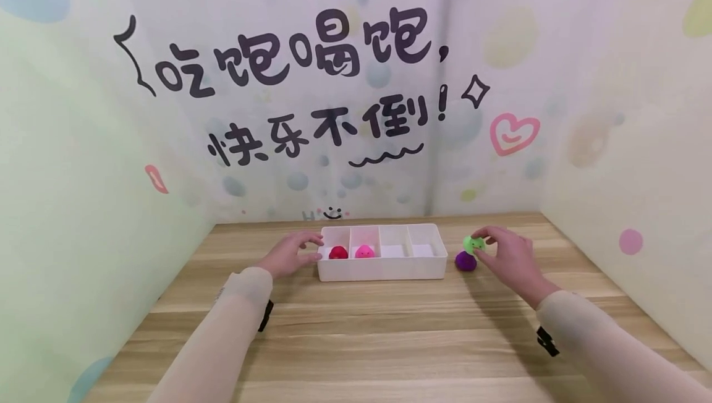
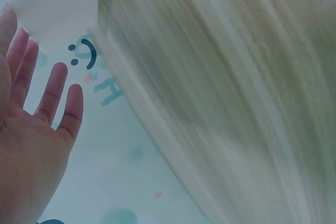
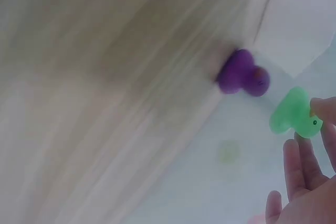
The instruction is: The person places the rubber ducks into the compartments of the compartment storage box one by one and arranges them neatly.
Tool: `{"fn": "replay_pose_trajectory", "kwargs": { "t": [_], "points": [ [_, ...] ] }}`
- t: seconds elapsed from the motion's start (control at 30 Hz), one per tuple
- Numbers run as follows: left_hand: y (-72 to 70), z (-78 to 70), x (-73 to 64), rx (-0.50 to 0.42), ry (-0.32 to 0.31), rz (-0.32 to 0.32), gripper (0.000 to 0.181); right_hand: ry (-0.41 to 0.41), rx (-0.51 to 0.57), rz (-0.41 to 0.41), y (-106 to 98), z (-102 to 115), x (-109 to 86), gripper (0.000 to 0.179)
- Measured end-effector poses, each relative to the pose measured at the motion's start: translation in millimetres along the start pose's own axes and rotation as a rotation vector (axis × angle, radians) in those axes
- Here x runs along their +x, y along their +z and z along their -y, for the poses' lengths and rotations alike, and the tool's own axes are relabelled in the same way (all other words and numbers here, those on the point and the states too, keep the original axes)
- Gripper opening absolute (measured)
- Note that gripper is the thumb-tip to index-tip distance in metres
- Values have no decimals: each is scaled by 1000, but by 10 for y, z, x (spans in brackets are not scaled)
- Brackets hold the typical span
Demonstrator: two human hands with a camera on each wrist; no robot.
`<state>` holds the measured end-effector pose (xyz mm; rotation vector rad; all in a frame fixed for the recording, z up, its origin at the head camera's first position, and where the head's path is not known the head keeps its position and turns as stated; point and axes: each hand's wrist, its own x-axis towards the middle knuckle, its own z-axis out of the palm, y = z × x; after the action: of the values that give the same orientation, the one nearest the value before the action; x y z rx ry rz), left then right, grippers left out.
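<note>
My right hand pinches a small green toy duck between thumb and fingers, above the wooden tabletop. A purple toy duck stands on the table close below it, just right of a long white divided box. Beside the box's left end is my left hand, its fingertips right at the end wall and its fingers spread fairly straight in the left wrist view. Inside the box, a red toy duck sits in the leftmost compartment and a pink toy duck in the one next to it.
The wooden table ends at a printed back curtain with large dark lettering. Pale side curtains close in on the left and right.
</note>
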<state>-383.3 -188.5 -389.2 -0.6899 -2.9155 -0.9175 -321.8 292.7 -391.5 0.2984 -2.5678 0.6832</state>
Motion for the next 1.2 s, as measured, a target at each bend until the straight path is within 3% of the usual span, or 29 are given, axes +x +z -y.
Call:
{"fn": "replay_pose_trajectory", "kwargs": {
  "t": [0.5,0.9,1.2],
  "points": [
    [-3,18,-45,21,17,-8,35,-92,99,-23,315,521,179,26],
    [23,39,-40,12,9,-8,35,-154,118,-18,541,805,328,28],
    [5,6,-36,6,-7,-11,36,-141,127,12,644,943,419,28]
  ]
}}
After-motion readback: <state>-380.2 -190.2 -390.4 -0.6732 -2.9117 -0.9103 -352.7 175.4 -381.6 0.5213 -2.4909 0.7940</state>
